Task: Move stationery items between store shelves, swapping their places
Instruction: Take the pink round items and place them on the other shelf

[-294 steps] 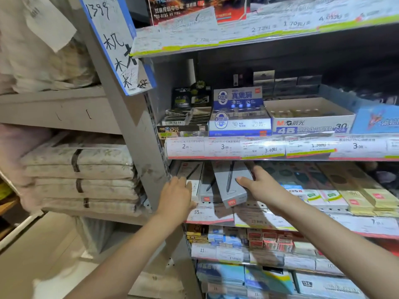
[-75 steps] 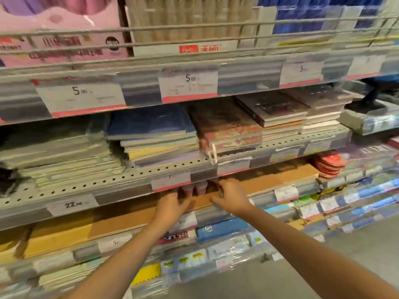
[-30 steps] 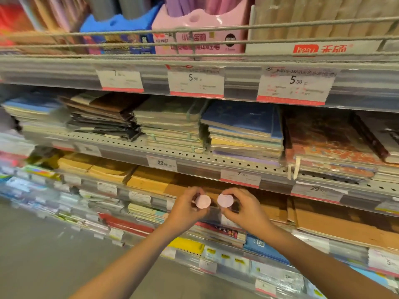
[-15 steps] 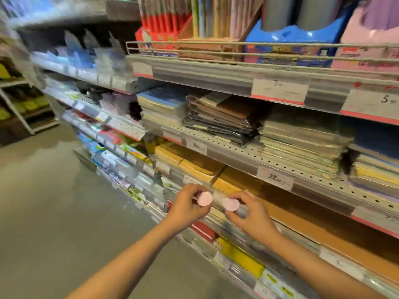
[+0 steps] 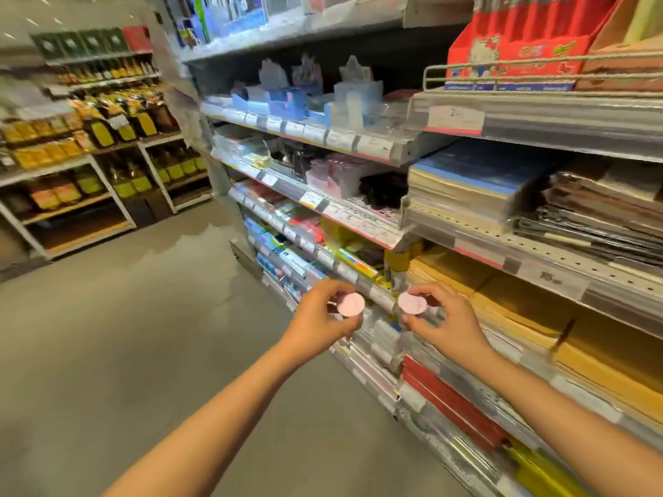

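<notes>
Pink round lids face me: my left hand (image 5: 323, 313) pinches one small pink-capped item (image 5: 350, 304), my right hand (image 5: 443, 317) a matching one (image 5: 412, 303), fingers clenched around each. I judge both are carried clear of the stationery shelves (image 5: 358, 213), held apart at chest height, so each can go into the other's slot. Blur hides what exactly they are.

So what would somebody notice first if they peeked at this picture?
Probably the two hands in the middle, the left hand and the right hand, each pinching a small round pink disc, one and another. Next, the bright red box on the top shelf at the right, and the bottles on far shelves at the left.
</notes>
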{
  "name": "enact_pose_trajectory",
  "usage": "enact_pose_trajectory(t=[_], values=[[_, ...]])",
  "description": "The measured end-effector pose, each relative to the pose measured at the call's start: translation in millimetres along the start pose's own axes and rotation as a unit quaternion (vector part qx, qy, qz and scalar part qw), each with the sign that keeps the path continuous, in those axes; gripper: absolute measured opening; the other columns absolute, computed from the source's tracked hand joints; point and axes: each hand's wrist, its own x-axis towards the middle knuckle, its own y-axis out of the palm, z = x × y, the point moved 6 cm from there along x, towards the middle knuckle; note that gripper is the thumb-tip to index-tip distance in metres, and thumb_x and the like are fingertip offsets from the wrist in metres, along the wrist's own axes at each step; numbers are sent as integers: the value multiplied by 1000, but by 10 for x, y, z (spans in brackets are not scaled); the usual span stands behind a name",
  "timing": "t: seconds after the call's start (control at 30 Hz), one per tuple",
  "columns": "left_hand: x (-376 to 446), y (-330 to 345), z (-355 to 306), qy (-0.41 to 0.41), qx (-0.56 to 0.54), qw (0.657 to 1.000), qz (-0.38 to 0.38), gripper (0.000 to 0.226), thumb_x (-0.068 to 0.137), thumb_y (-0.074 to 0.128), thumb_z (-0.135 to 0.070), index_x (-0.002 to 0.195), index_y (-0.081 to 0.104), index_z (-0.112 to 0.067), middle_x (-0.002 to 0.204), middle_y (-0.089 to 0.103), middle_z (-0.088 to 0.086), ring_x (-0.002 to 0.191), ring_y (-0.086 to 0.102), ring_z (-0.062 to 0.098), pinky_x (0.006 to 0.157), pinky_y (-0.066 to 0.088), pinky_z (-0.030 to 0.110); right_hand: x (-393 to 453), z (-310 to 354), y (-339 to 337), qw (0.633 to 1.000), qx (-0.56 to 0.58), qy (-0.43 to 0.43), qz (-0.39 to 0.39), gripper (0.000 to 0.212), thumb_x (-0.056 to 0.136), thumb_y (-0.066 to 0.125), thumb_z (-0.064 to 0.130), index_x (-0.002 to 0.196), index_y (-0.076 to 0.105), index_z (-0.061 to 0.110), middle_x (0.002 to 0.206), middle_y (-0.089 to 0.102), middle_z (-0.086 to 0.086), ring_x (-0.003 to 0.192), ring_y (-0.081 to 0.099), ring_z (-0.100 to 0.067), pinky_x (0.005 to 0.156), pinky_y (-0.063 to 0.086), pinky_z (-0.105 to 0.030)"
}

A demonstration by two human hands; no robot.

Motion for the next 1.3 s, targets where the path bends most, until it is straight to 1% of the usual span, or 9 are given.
enact_pose_trajectory(t=[0.17, 0.3, 0.5, 0.73, 0.83, 0.97, 1.03, 1.17, 1.3], values=[[284, -472, 406, -5, 4, 999, -35, 34, 66, 78, -7, 96, 65, -12, 91, 62, 2, 75, 55, -3, 69, 46, 8, 550, 146, 532, 999, 25, -28, 10, 33, 72, 76, 11, 97, 60, 26, 96, 61, 2, 91, 54, 11, 77, 37, -1], [608, -745, 715, -4, 6, 998, -58, 33, 66, 79, -6, 96, 65, -9, 91, 61, 0, 76, 57, -4, 68, 45, 7, 1037, 138, 955, 998, 34, -49, 26, 32, 72, 76, 11, 97, 60, 24, 95, 59, 9, 91, 53, 13, 79, 38, -2], [1443, -1099, 1141, 20, 26, 998, -57, 38, 64, 78, -14, 85, 57, -37, 89, 59, -9, 80, 58, 4, 75, 53, 20, 1935, 67, 1466, 996, 52, -60, 27, 33, 72, 76, 15, 99, 60, 27, 98, 60, 11, 92, 55, 9, 80, 42, -7], [2585, -1379, 1526, 31, 10, 998, -58, 34, 65, 79, -12, 89, 61, -27, 95, 61, 0, 83, 58, 9, 73, 49, 14, 2901, -129, 1706, 997, 62, -45, -5, 32, 73, 75, 11, 96, 59, 26, 98, 61, 4, 92, 54, 9, 78, 37, -1], [2965, -1370, 1604, 54, -5, 998, -42, 29, 63, 72, -29, 88, 59, -32, 95, 61, -4, 83, 58, 7, 72, 50, 13, 3199, -246, 1744, 997, 47, -43, -32, 31, 72, 75, 15, 95, 59, 27, 99, 63, 1, 91, 55, 3, 78, 37, -4], [3430, -1337, 1704, 81, -42, 995, -29, 29, 58, 66, -38, 85, 56, -35, 92, 60, 2, 81, 57, 7, 71, 51, 15, 3457, -372, 1806, 997, 39, -28, -58, 30, 69, 69, 36, 96, 59, 28, 100, 62, 4, 93, 56, -2, 79, 38, -5], [3676, -1298, 1759, 93, -66, 993, -20, 30, 57, 65, -35, 85, 54, -39, 90, 61, 1, 81, 60, 11, 72, 53, 21, 3548, -421, 1823, 997, 22, -20, -77, 31, 69, 67, 39, 97, 60, 27, 100, 62, 7, 94, 56, 0, 79, 40, -7], [4159, -1137, 1807, 171, -74, 982, 31, 30, 62, 61, -22, 88, 54, -35, 90, 56, -13, 82, 57, 8, 73, 50, 27, 3652, -522, 1835, 987, -4, 5, -162, 29, 69, 72, 20, 95, 60, 26, 97, 60, 9, 91, 56, 2, 77, 41, -8], [4518, -996, 1793, 269, -73, 958, 62, 33, 68, 62, -8, 100, 59, -15, 96, 54, -14, 87, 51, -3, 79, 41, 10, 3697, -498, 1764, 964, -48, 26, -261, 31, 69, 75, 17, 96, 61, 21, 96, 60, 6, 89, 58, -3, 77, 44, -15]])
